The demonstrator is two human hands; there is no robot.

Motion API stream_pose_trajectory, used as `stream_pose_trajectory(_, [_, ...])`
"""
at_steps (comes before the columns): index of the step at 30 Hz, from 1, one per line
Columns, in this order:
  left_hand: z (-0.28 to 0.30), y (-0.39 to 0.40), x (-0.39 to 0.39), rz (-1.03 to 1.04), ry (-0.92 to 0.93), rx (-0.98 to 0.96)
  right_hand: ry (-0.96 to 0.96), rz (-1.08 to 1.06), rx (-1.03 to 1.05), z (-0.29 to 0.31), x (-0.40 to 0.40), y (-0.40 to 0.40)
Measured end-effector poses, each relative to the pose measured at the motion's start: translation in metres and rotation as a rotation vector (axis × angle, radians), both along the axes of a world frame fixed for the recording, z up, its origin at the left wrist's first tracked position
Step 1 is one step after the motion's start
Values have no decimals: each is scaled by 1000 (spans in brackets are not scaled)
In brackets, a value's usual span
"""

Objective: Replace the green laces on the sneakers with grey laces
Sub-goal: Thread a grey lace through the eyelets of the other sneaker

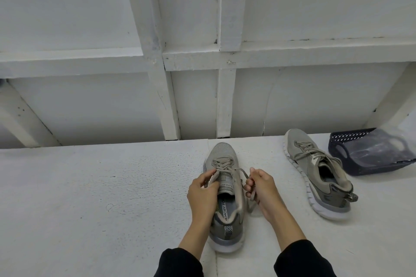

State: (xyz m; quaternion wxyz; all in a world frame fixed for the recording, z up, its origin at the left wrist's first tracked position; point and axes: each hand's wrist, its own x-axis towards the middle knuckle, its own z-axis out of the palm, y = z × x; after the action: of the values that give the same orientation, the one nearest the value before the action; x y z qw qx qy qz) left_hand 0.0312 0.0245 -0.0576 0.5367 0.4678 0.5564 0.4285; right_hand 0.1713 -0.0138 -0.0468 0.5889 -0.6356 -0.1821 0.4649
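Head camera looks down at my two hands working on the near sneaker (227, 198). My left hand (202, 193) pinches the left edge of the throat near the top eyelets, thumb and forefinger closed on what I take to be the lace end or the eyelet flap; the grip is too small in view to say which. My right hand (262, 189) is curled around the free end of the grey lace (245, 175), which loops up from the upper eyelets, passes through my fingers and trails down onto the white table (101, 186) just right of the shoe.

That sneaker lies with its long axis running straight away from me, heel toward my sleeves and toe toward the wall, so the eyelet rows run between my hands, one row to each hand. The lace already crosses the lower eyelets, and I judge this shoe is nearly laced, with the top holes or the knot remaining. The pull should go outward and toward me, evenly on both sides.

The second sneaker (317, 173) stands well apart to the right, toe angled away, laced with its ends loose. Beyond it sits a dark basket (337, 153) holding a clear plastic bag (380, 148). I see no green laces.
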Motion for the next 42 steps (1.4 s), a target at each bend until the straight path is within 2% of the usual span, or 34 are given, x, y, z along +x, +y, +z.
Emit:
stream_pose_trajectory(3, [1,0,-1,-31,-6,18,-189,35,-116,0,5,-7])
stream_pose_trajectory(7, [-2,4,-3,-105,67,77,-608,215,-168,2,9,-10])
stream_pose_trajectory(9, [-2,6,-6,-141,94,92,-792,212,-200,-2,9,-8])
stream_pose_trajectory(11, [1,6,-7,-155,82,107,-867,165,-257,5,9,-8])
stream_pose_trajectory(13, [7,4,-8,-141,68,140,-766,172,-153,19,10,-6])
stream_pose_trajectory(15, [14,4,-7,-131,79,212,-476,195,32,37,9,-5])
stream_pose_trajectory(17, [24,3,-5,-165,71,281,-196,215,132,47,5,-3])
stream_pose_trajectory(19, [32,3,-4,-234,59,305,-66,204,185,47,2,1])
stream_pose_trajectory(23, [33,5,-4,-372,69,249,-145,140,214,46,-6,4])
stream_pose_trajectory(28, [40,5,0,-449,127,195,-78,44,244,43,-12,6])
stream_pose_trajectory(31, [45,6,-2,-480,27,142,-51,-31,218,43,-13,6])
stream_pose_trajectory(34, [52,13,-9,-431,-143,40,-32,-114,200,38,-9,5])
stream_pose_trajectory(36, [52,24,-21,-384,-129,96,-26,-164,184,32,-4,4])
stream_pose_trajectory(40, [47,49,-47,-231,-331,135,-24,-229,129,22,4,1])
stream_pose_trajectory(42, [49,57,-61,-180,-298,153,-52,-242,98,17,6,0])
